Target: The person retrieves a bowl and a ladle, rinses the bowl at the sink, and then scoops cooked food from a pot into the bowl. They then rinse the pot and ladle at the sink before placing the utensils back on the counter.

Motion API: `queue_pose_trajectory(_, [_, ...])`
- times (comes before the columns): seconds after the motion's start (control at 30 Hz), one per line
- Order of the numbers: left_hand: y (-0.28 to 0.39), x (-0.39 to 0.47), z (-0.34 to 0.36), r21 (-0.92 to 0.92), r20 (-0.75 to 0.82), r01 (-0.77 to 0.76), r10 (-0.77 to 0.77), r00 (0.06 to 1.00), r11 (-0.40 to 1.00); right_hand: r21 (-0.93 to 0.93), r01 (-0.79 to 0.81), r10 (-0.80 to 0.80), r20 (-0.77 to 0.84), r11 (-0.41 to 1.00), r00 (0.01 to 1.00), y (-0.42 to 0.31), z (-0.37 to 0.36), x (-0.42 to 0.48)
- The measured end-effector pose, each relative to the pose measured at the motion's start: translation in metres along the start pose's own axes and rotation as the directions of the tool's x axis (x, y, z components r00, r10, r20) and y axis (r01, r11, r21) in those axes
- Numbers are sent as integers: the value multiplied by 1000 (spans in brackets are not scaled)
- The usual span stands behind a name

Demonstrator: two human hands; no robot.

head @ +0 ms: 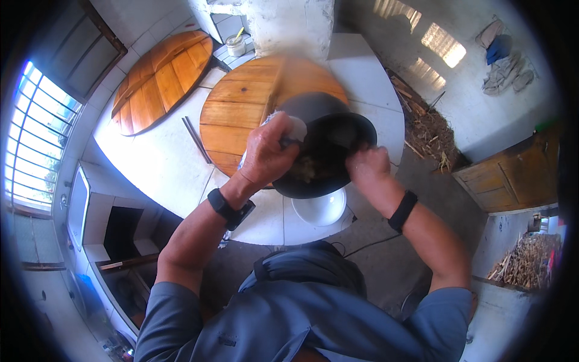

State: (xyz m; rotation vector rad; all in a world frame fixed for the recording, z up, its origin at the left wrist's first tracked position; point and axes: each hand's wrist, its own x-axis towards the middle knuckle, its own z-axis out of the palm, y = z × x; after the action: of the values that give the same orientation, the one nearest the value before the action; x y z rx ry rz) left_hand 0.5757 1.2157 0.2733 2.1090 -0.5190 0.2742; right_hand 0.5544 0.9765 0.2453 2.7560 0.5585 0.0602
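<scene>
A dark round pan or pot (325, 158) is held tilted above a white bowl (320, 209) near the front edge of the tiled counter. My left hand (271, 147) grips its left side through a whitish cloth (296, 130). On the pan's right side my right hand (370, 167) is closed, with something dark at its fingers; what that is cannot be told. Some pale brownish food or residue (308, 169) shows inside the pan. Behind it lies a round wooden lid (242, 97) with a raised bar, its right part blurred by haze.
A second wooden lid (165, 81) rests at the counter's back left. A pair of chopsticks (196, 139) lies left of the nearer lid. A glass jar with a yellow spoon (236, 44) stands by the white pillar (294, 27). Firewood and straw (427, 131) lie on the floor at right.
</scene>
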Motion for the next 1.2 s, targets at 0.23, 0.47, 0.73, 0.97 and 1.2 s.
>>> queue_pose_trajectory(0.23, [-6, -8, 2, 9, -37, -55, 56, 998, 998, 431, 35, -11, -59, 902, 998, -22, 44, -35])
queue_pose_trajectory(0.47, [-20, -25, 7, 117, -61, -111, 118, 991, 987, 617, -97, 32, 116, 781, 993, -33, 47, -68])
queue_pose_trajectory(0.73, [-22, -26, 11, 154, -61, -197, 208, 976, 968, 602, -79, 39, 79, 795, 996, -41, 25, -100])
queue_pose_trajectory(0.97, [-17, -29, 14, 153, -17, -256, 262, 965, 954, 432, 16, -3, -30, 902, 1000, -45, 15, -59])
queue_pose_trajectory(1.2, [-10, -27, 21, 166, -68, -377, 392, 918, 911, 400, 73, -35, -102, 913, 994, -59, 30, -35])
